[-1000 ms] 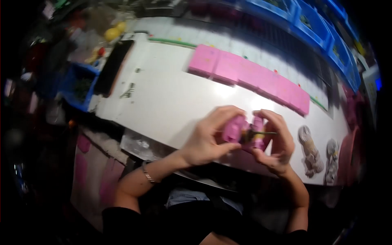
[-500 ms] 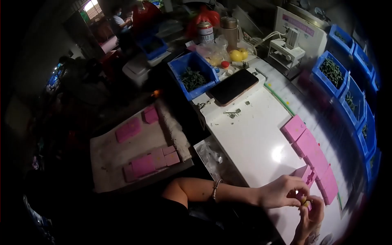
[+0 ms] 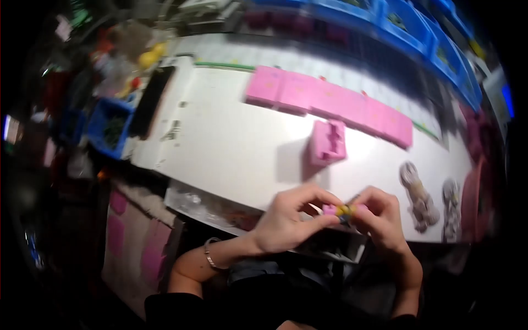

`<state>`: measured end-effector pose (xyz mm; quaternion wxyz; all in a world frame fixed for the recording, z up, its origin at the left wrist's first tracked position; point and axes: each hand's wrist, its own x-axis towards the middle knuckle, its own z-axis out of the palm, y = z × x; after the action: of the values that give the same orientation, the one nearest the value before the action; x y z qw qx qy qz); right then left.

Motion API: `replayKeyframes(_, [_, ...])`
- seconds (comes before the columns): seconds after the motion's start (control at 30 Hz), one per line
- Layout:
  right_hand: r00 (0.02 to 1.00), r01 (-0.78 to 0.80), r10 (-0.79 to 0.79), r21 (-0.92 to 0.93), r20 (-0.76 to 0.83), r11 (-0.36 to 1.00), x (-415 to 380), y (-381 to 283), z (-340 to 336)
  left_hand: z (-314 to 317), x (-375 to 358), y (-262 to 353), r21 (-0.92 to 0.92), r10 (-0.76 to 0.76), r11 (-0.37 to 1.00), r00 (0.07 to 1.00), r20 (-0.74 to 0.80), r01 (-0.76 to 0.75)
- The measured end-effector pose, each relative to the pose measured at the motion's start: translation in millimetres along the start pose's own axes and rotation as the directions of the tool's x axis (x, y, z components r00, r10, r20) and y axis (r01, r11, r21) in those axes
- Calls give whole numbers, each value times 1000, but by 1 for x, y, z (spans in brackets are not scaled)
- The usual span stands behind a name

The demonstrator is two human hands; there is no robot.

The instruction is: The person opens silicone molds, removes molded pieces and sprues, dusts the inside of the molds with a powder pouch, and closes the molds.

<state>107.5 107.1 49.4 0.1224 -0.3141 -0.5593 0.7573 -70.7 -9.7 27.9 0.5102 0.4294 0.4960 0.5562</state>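
Observation:
My left hand (image 3: 289,219) and my right hand (image 3: 382,217) meet over the front edge of the white table. Both pinch a small pink-and-yellow piece (image 3: 342,211) between thumbs and fingertips. Its exact kind is too small and blurred to tell. Beyond them, a pink block (image 3: 324,149) with a slot-like hollow in its top stands upright on the table, apart from both hands. Behind it runs a row of flat pink blocks (image 3: 341,102), laid side by side.
Two greyish figure-shaped items (image 3: 419,198) lie right of my hands. Blue bins (image 3: 407,30) line the back right. At left are a phone (image 3: 153,102), a blue bin of green pieces (image 3: 113,129) and a low board (image 3: 132,269) with pink blocks.
My view has swung to the right and blurred. My hands have drawn back from beside the slotted pink block to the table's front edge, still pinching the small piece.

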Motion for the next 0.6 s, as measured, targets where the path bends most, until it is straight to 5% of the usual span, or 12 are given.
replayKeyframes(0.27, [998,57,-57,65,0,996,-2,8,0,1,-2,-14,-27,24,999,996,-91,-26])
replayKeyframes(0.33, [973,76,-94,-90,-211,993,-2,7,-18,-15,-5,-15,-187,15,981,980,-196,-53])
replayKeyframes(0.4, [878,221,-342,-351,-334,910,-3,19,-40,-32,-10,-6,-80,-23,997,942,-335,-4])
replayKeyframes(0.43, [852,233,-376,-381,-364,895,-1,29,-37,-33,-13,-13,-60,12,998,969,-248,-28])
replayKeyframes(0.47, [847,219,-430,-532,-313,818,1,38,-38,-22,-10,-18,-120,28,991,977,-210,-54])
replayKeyframes(0.53, [764,247,-635,-859,-112,449,14,40,-36,-8,-3,-20,-130,-1,991,989,-145,-18])
replayKeyframes(0.6, [675,266,-735,-912,-56,313,18,39,-31,-2,2,-19,-120,15,992,989,-147,-32])
